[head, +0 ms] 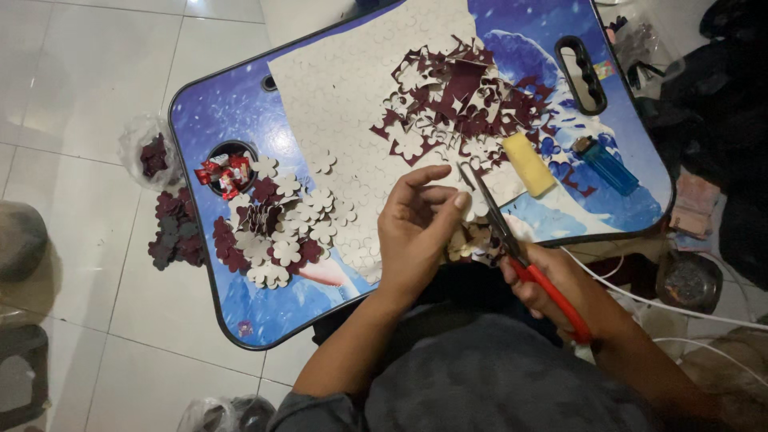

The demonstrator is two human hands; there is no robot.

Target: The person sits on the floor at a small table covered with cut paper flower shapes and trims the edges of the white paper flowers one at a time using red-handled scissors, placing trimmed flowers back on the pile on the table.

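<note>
The fingers [438, 194] of the left hand [416, 232] are curled in, index and thumb pinching a small pale flower-shaped cutout [462, 240] at their tips, so this hand is grasping the piece, though much of it is hidden behind the knuckles. The cutout lies just to the right of those fingertips, touching the blades of the scissors [512, 240]. The right hand [560, 288] is clenched around the red handles, low and to the right, with the wrist against the person's lap. The long axis of the scissors runs on a slant, from the handles at lower right up to the blade tips at upper left, which reach just beside the left index finger; the blades look slightly parted, but I cannot tell how far. The left hand is the nearer one to the cutout; the right meets it only through the blades.

Further out, on the blue lap table [216, 112], a pale embossed sheet [344, 88] lies under dark red paper scraps [464, 104]. A heap of finished flowers [280, 232] sits well to the left, beside a round cup hole with sweets [226, 172]. A yellow block [528, 162] and a blue lighter [606, 162] lie near the right edge
</note>
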